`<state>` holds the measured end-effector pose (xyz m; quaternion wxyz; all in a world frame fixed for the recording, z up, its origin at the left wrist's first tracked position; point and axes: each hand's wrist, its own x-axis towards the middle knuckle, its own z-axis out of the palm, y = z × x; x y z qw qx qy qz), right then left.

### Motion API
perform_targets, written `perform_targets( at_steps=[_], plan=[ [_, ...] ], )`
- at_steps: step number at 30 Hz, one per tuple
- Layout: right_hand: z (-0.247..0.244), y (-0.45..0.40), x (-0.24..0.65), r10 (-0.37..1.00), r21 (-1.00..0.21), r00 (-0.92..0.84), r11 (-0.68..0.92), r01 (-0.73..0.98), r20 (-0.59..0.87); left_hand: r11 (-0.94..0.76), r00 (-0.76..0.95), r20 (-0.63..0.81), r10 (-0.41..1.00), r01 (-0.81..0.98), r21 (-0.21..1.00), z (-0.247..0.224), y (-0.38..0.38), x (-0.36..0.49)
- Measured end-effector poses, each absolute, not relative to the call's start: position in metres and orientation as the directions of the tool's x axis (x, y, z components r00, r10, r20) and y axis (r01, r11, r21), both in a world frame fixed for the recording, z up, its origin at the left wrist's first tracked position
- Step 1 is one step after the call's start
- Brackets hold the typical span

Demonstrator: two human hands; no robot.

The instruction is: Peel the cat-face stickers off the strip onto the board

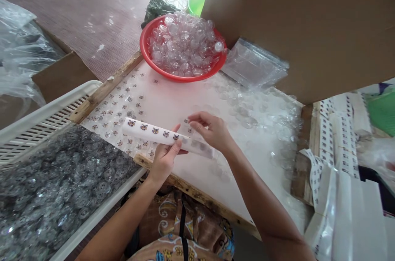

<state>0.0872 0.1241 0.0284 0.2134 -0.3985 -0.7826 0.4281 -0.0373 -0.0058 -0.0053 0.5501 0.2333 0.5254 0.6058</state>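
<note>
My left hand (166,160) is closed round a white strip (148,130) printed with a row of small cat-face stickers, thumb on top near the last printed face. The strip slants across the white work surface, and its right part is bare and glossy. Over that right part is my right hand (208,129), its thumb and forefinger bent close together; whether something tiny sits between them I cannot make out. Many small cat-face pieces (120,123) lie on the surface at the left. Clear round pieces (243,109) are scattered at the right.
A red basin (182,77) heaped with clear round pieces stands at the back. At the left is a white slatted basket (86,88) full of clear pieces. Clear plastic bags (254,63) lie before a cardboard box (302,26). More sticker strips (344,142) are at the right.
</note>
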Motion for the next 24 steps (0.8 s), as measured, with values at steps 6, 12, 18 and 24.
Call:
perform_targets(
  at_steps=[6, 12, 18, 24],
  plan=[
    [0.042, 0.094, 0.081, 0.715, -0.889, -0.699, 0.341, 0.305, 0.035, 0.114, -0.24, -0.227, 0.944, -0.408, 0.906, -0.01, -0.004, -0.038],
    [0.045, 0.091, 0.087, 0.68, -0.88, -0.733, 0.364, 0.305, 0.027, 0.124, -0.179, -0.174, 0.968, -0.258, 0.958, -0.016, -0.004, -0.037],
    [0.048, 0.08, 0.082, 0.754, -0.779, -0.65, 0.465, 0.42, 0.1, 0.16, -0.189, -0.222, 0.957, -0.293, 0.942, -0.014, -0.004, -0.035],
    [0.043, 0.077, 0.076, 0.758, -0.767, -0.645, 0.468, 0.44, 0.093, 0.157, -0.201, -0.236, 0.951, -0.346, 0.925, -0.004, 0.0, -0.035]
  ],
)
